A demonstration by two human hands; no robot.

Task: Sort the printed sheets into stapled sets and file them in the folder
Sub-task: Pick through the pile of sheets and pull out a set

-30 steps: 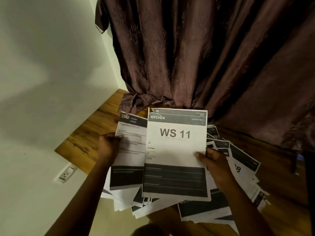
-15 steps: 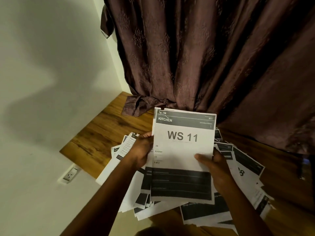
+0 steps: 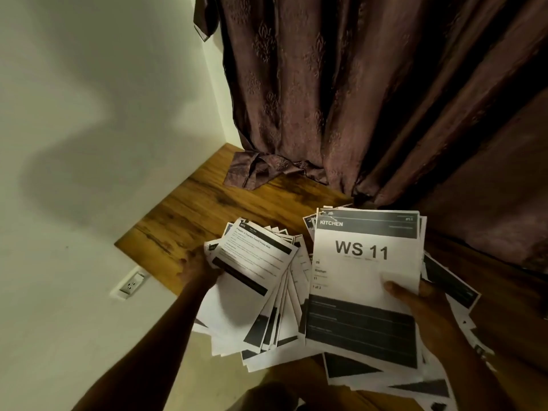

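A printed sheet headed "KITCHEN" and "WS 11" (image 3: 364, 262) is held up at the right, with more sheets behind it. My right hand (image 3: 415, 301) grips its right edge, thumb on the white front. To the left is a fanned stack of printed sheets (image 3: 255, 277), spread over the table's corner. My left hand (image 3: 197, 268) holds that fan at its left edge, the fingers partly hidden under the paper. More loose sheets (image 3: 450, 286) lie scattered on the table under and right of my right hand. No stapler or folder can be seen.
The wooden table (image 3: 213, 209) ends in a corner at the left, next to a pale wall with a power socket (image 3: 132, 284). A heavy brown curtain (image 3: 341, 99) hangs behind, its hem bunched on the tabletop.
My left hand has left the WS 11 sheet's left edge and moved left, now holding the fanned stack apart from it. My right hand keeps hold of the WS 11 sheet.
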